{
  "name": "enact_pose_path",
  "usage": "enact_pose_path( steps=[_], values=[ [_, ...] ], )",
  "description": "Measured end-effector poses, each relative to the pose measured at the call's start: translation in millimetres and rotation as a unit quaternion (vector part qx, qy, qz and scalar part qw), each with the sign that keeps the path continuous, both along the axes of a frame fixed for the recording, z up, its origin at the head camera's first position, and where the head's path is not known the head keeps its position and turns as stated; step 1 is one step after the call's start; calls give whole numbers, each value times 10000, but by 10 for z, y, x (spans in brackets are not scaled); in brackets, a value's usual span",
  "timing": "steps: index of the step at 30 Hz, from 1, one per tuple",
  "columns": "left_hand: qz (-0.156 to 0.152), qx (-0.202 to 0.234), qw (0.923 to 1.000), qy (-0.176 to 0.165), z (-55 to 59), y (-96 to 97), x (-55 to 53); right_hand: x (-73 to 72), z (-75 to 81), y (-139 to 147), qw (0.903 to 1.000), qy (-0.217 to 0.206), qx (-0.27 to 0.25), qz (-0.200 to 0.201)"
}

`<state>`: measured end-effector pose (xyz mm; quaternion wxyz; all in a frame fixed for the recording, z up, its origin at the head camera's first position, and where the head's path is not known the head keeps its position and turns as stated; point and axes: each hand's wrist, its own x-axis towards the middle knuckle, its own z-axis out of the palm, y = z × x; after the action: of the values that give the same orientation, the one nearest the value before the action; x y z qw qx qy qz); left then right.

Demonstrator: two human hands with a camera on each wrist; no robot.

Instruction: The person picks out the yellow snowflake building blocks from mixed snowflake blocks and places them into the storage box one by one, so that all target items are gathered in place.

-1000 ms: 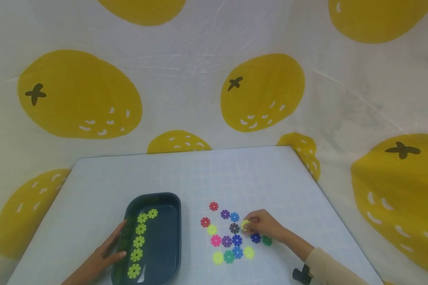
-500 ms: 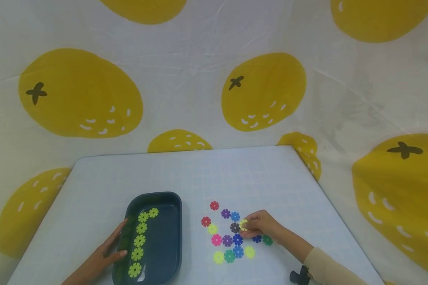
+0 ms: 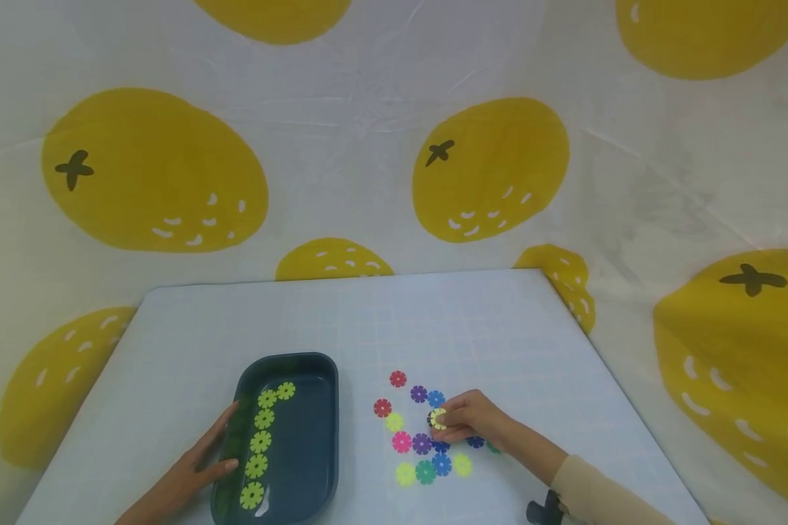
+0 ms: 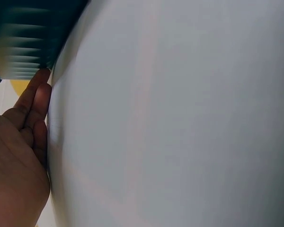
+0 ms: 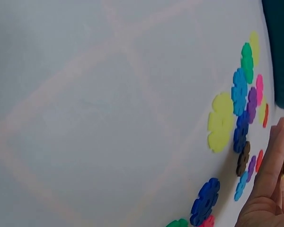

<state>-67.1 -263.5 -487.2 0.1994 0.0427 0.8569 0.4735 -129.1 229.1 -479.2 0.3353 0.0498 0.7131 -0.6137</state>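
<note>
My right hand pinches a yellow notched plastic disc above the loose pieces; in the right wrist view the fingers hide most of it. Beneath the hand, a dark disc is mostly covered. At the left, my left hand touches the side of a dark teal tray, its thumb at the rim. Its fingers look fairly straight against the tray's ribbed outside in the left wrist view. Inside the tray, several yellow discs form a column along the left, with one at the top right of it.
Loose discs lie right of the tray: red, pink, purple, light blue, green and yellow. Dark blue ones lie near the right hand. A fruit-print cloth hangs behind the table.
My right hand has moved a little left with the yellow disc, now over the dark disc. My left hand stays at the tray. The head view has shifted slightly.
</note>
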Motion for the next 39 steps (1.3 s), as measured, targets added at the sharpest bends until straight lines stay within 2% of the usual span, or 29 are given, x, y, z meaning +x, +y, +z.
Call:
enact_pose_path(
  steps=[11, 22, 29, 36, 39],
  values=[
    [8, 15, 10000, -50, 20, 10, -5, 0, 13, -121, 9999, -12, 155, 4],
    [44, 1, 9999, -103, 37, 6, 6, -12, 62, -241, 10000, 16, 56, 70],
    [86, 73, 9995, -295, 20, -1, -10, -12, 47, -282, 9999, 60, -44, 76],
    [9, 76, 10000, 24, 7, -5, 7, -7, 86, -365, 9997, 122, -94, 168],
    [13, 73, 10000, 33, 0, 0, 5, -4, 93, -406, 9997, 171, -45, 144]
  ],
)
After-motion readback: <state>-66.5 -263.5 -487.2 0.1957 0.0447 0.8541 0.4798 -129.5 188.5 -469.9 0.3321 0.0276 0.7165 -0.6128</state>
